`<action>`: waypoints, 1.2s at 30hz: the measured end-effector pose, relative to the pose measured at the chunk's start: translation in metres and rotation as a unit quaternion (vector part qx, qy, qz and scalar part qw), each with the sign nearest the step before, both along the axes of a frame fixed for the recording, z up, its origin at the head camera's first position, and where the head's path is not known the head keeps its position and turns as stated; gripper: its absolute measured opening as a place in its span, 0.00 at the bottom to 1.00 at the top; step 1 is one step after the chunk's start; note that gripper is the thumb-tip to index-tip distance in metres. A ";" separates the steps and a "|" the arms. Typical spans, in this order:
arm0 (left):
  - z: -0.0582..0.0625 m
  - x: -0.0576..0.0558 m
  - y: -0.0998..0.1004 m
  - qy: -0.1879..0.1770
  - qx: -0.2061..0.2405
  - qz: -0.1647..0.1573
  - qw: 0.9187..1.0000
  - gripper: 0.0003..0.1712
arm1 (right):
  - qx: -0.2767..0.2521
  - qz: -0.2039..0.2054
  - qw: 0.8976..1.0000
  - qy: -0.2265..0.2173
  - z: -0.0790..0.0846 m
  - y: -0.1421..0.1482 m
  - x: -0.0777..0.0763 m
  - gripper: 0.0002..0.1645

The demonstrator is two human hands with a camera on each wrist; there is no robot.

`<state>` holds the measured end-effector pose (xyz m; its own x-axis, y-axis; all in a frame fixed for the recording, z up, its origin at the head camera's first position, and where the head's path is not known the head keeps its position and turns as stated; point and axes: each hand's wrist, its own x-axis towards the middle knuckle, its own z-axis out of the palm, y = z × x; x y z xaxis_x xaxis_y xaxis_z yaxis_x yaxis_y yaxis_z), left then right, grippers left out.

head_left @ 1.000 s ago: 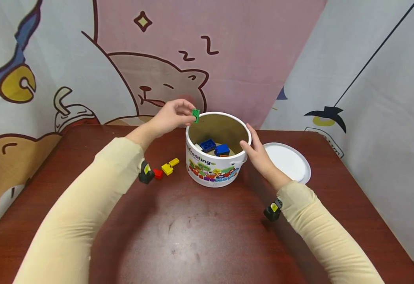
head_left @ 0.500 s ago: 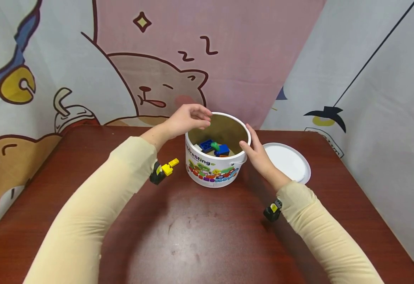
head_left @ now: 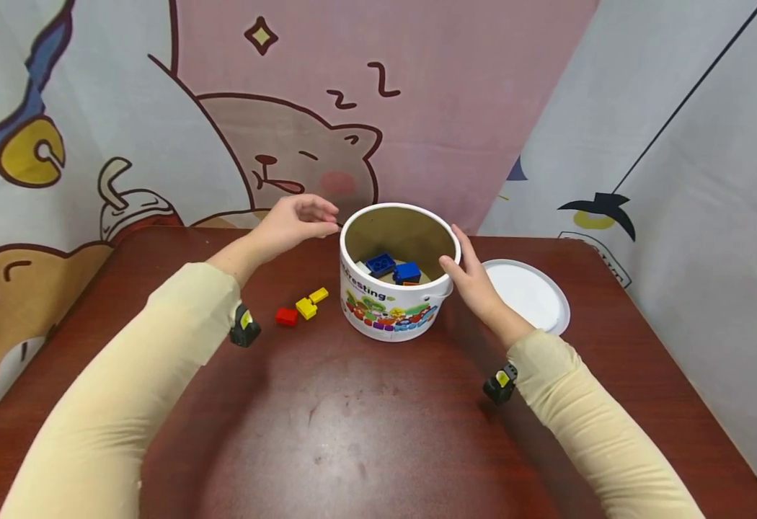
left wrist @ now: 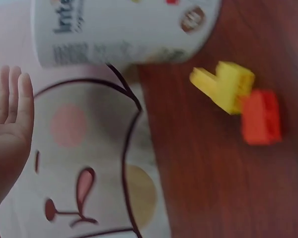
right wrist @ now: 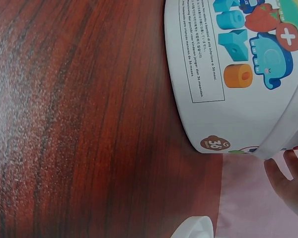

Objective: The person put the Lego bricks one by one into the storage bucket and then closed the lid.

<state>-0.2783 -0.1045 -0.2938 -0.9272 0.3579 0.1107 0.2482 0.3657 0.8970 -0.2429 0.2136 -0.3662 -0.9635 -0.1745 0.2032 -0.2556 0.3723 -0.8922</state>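
Note:
A white bucket (head_left: 352,292) with colourful printing stands on the table, its top uncovered. Inside it lie a blue brick (head_left: 380,264), a second blue brick (head_left: 407,272) and part of a white piece. My left hand (head_left: 294,223) hovers just left of the rim, fingers loosely bent and holding nothing; in the left wrist view its fingers (left wrist: 25,94) are extended. My right hand (head_left: 479,288) holds the bucket's right side, thumb at the rim and fingers along the outer wall. Left of the bucket lie a red brick (head_left: 286,317) and two yellow bricks (head_left: 306,308).
A round white lid (head_left: 534,303) lies on the table right of the bucket, partly behind my right forearm. The brown table (head_left: 365,432) ends at a printed cloth backdrop (head_left: 437,130). A white handle (right wrist: 288,121) runs down the bucket's side.
My left hand carried a small green brick to the rim and let it drop into the bucket, then moved back left. The green brick is now out of sight. My right hand stayed put.

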 end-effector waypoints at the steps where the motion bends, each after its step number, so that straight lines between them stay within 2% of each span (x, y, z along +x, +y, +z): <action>1: -0.004 0.000 -0.005 -0.004 -0.005 0.004 1.000 0.18 | 0.000 0.000 1.000 0.001 0.000 0.000 0.000 0.38; 8: -0.037 0.005 -0.036 -0.045 -0.041 -0.006 0.998 0.22 | 0.002 0.000 1.000 0.002 0.000 -0.001 0.001 0.38; 12: -0.056 0.010 -0.049 -0.070 -0.066 0.001 0.995 0.23 | 0.003 0.000 1.000 -0.011 0.002 -0.001 0.001 0.38; 19: -0.081 0.017 -0.070 -0.099 -0.081 0.008 0.992 0.25 | 0.005 0.003 1.000 -0.022 0.024 -0.010 0.017 0.38; 24: -0.095 0.022 -0.081 -0.106 -0.096 0.012 0.990 0.26 | 0.006 0.003 1.000 -0.021 0.031 -0.014 0.023 0.37; 30: -0.107 0.026 -0.086 -0.118 -0.097 0.005 0.988 0.24 | 0.007 0.003 1.000 -0.023 0.029 -0.013 0.023 0.37; 36: -0.116 0.028 -0.087 -0.115 -0.096 -0.016 0.989 0.25 | 0.006 0.004 1.000 -0.021 0.014 -0.006 0.009 0.39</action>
<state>-0.2499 -0.1910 -0.4101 -0.9076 0.3815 -0.1751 0.0594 0.5298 0.8460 -0.2334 0.2077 -0.3524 -0.9696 -0.1847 0.1605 -0.2211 0.3808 -0.8979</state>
